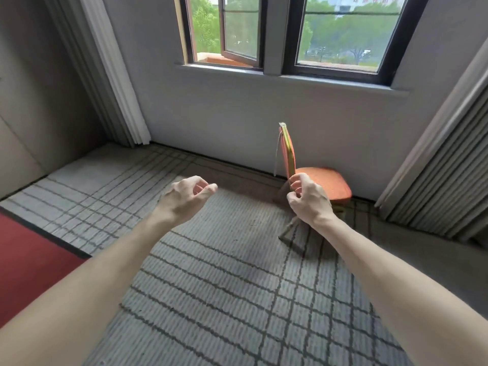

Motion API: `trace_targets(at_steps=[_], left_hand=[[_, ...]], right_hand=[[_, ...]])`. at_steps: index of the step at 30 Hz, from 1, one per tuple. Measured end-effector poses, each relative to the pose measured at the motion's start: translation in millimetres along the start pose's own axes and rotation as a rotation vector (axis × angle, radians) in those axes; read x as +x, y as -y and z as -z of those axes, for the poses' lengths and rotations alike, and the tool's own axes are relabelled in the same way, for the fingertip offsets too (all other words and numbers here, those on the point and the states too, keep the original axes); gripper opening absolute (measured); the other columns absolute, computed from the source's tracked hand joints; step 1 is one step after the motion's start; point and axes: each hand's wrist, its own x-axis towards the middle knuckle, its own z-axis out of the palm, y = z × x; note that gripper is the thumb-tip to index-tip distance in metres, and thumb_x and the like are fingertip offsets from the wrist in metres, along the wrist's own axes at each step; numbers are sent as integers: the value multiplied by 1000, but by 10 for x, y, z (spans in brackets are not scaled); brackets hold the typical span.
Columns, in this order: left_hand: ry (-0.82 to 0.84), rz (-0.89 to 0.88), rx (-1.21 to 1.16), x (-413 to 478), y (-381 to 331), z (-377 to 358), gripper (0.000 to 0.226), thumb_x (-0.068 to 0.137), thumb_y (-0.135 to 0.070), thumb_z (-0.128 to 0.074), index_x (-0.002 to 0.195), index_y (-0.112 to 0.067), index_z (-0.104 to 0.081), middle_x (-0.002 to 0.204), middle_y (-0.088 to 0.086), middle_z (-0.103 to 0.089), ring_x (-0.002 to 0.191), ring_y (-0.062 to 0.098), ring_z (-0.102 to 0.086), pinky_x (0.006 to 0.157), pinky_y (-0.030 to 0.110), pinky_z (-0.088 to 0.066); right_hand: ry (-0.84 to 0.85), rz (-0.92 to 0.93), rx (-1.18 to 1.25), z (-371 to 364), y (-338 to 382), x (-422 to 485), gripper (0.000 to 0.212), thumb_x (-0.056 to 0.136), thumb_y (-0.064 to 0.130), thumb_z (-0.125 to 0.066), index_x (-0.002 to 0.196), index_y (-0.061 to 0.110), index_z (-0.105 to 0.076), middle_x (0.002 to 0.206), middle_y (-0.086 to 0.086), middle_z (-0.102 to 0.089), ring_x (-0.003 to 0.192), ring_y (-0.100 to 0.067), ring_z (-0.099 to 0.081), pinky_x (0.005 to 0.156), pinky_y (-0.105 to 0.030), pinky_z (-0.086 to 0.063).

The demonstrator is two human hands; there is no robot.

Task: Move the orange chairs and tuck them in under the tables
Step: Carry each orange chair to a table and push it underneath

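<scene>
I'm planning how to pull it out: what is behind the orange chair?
Beyond the orange chair stands the grey wall below the window, meeting the carpet at a dark baseboard. The right hand overlaps the lower backrest and legs, hiding whatever lies behind them.

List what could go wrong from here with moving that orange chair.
The orange chair stands close to the wall; swinging it round could scuff both. Dragged, its legs might catch on the carpet and tip it. Left hand and right hand look empty; a rushed grab could topple it.
</scene>
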Motion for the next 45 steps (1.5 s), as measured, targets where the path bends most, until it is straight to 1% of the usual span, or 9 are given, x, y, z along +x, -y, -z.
trace_targets(at_steps=[7,16,22,26,32,35,39,42,45], left_hand=[[29,27,-14,1668,628,-200,42,91,-65,-49,104,-30,-69,98,-10,-67,96,14,-61,80,32,-43],[198,-48,0,4310,1314,-631,39,89,-66,-51,102,-33,-66,95,-15,-67,95,8,-63,86,32,-49],[347,-127,-17,5824,1132,-807,42,92,-67,-45,105,-33,-65,101,-17,-65,101,7,-60,92,34,-48],[457,-164,-101,6681,912,-1119,74,83,-83,-23,98,-21,-62,106,-2,-69,104,17,-61,98,42,-47],[515,-314,-58,8037,461,-1952,89,83,-80,-13,106,-10,-62,108,2,-67,104,18,-58,96,43,-46],[600,-365,-22,8585,269,-2446,84,85,-78,-11,103,-14,-64,101,-1,-62,101,15,-55,94,40,-44],[676,-499,46,9130,6,-2959,46,100,-62,-22,75,-33,-48,86,-10,-53,95,11,-50,84,35,-41],[740,-604,102,9484,-90,-3350,42,99,-60,-25,93,-35,-58,97,-11,-55,104,12,-50,88,34,-41],[768,-709,130,9785,-149,-3766,41,100,-55,-33,107,-31,-65,106,-7,-60,108,15,-51,93,35,-43]], right_hand=[[15,-24,-80,-522,15,1440,34,88,20,-57,122,20,-55,113,2,-65,107,-19,-61,91,-40,-52],[56,-271,-287,-1368,-248,3670,49,90,43,-56,132,18,-49,123,-5,-62,114,-25,-58,95,-45,-51],[44,-376,-297,-1540,-348,4762,45,91,44,-57,128,19,-50,120,-3,-61,109,-24,-58,89,-45,-54],[-3,-456,-263,-1617,-605,5440,45,94,38,-59,133,17,-49,123,-1,-60,109,-22,-58,79,-31,-48],[-38,-570,-161,-1920,-1323,6537,52,90,38,-64,136,18,-48,125,0,-60,112,-21,-58,82,-33,-48],[34,-650,-137,-2038,-1685,6981,57,87,41,-67,136,19,-48,126,-2,-61,111,-23,-59,87,-37,-51],[138,-743,-182,-2096,-2087,7437,72,81,49,-72,139,17,-45,131,-5,-56,119,-25,-55,94,-40,-49],[217,-794,-218,-2201,-2272,7682,75,76,55,-73,135,17,-46,127,-4,-57,116,-24,-55,92,-42,-50],[261,-817,-217,-2375,-2385,7837,61,76,51,-72,126,21,-53,117,-1,-58,111,-23,-57,89,-41,-51]])
